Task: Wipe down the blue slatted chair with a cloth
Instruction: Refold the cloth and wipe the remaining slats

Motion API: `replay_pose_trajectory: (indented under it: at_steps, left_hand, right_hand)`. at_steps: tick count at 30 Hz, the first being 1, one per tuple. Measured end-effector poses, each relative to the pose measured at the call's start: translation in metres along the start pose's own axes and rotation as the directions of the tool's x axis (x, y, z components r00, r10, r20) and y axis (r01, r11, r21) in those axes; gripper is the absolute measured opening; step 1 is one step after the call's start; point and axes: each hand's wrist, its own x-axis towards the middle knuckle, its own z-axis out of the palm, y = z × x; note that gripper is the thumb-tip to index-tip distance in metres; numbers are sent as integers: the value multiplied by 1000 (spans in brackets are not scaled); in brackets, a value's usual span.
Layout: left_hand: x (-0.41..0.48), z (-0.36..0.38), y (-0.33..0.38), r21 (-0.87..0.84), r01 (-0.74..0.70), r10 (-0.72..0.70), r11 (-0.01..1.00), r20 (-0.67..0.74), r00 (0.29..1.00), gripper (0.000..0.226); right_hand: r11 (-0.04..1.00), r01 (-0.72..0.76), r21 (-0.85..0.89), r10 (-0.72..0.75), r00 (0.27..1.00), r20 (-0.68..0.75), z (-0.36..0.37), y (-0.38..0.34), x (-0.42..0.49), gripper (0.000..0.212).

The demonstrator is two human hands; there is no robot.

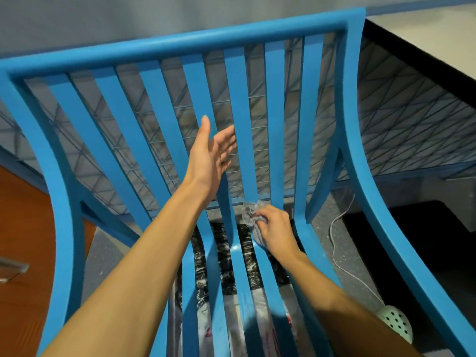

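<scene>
Here right hand (277, 228) bunches grey cloth (251, 215) on chair (177, 45) slat bend; left hand (213, 153) spread, fingers apart, before slats.

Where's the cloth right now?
The grey cloth is bunched in the right hand, pressed on a slat low on the blue chair's backrest, right of centre.

Red print on the plastic bag (260, 328) under the slats seems unreadable.

Lying under the slats: crinkled plastic bags (226, 305). Trailing across the grey floor (322, 215): a white cable (334, 243), ending near a perforated pale-green disc (395, 322). Standing behind: wire mesh (412, 124); at right, a black-edged counter (425, 47).
</scene>
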Motion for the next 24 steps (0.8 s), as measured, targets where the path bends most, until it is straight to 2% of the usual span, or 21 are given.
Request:
replay_pose_trajectory:
  at_steps: [2,4,6,7,9,11,13,15,16,18,20,22,24]
  left_hand:
    - [-2,1,1,21,1,-1,1000,9,1000,72]
    - [-4,1,3,58,-4,2,998,34,999,69]
    - [-8,-3,2,103,-16,11,995,52,999,64]
    - [-11,-5,1,118,-16,11,993,37,999,60]
    - [-18,-9,-3,144,-24,34,989,-64,997,46]
    - [-27,-15,-7,207,-70,111,976,-192,975,26]
    - [-36,-24,-8,249,-121,193,961,-289,938,17]
    - [-41,-34,-6,281,-164,261,946,-354,898,21]
    - [-42,-39,-4,299,-193,301,935,-376,877,22]
    - [-40,-46,4,318,-249,369,915,-406,836,24]
    - [-35,-46,14,312,-287,403,906,-425,810,25]
    - [-32,-44,23,268,-288,380,919,-414,827,26]
    - [-28,-39,28,201,-244,304,949,-370,878,32]
  right_hand:
    - [979,-177,-103,187,978,95,9,17,-12,20]
    - [946,-269,-182,295,946,135,6,19,-15,25]
    - [944,-239,-226,273,953,130,-1,7,-13,27]
    - [962,-184,-204,209,972,107,-6,-1,-10,29]
    - [990,-50,-130,59,996,71,-11,-18,-6,25]
    - [995,-5,-101,12,998,69,-7,-23,-2,17]
    - [991,-93,-100,105,988,117,-1,-19,-2,14]
    - [970,-210,-119,229,956,184,0,-18,-6,14]
    - [970,-204,-134,227,954,194,-3,-23,-6,15]
    - [987,-123,-105,135,983,121,-23,-53,5,14]
    - [997,71,10,-71,997,-13,-52,-102,24,13]
    - [947,311,82,-292,938,-186,-77,-155,46,14]
    - [881,473,29,-443,844,-303,-91,-195,72,15]
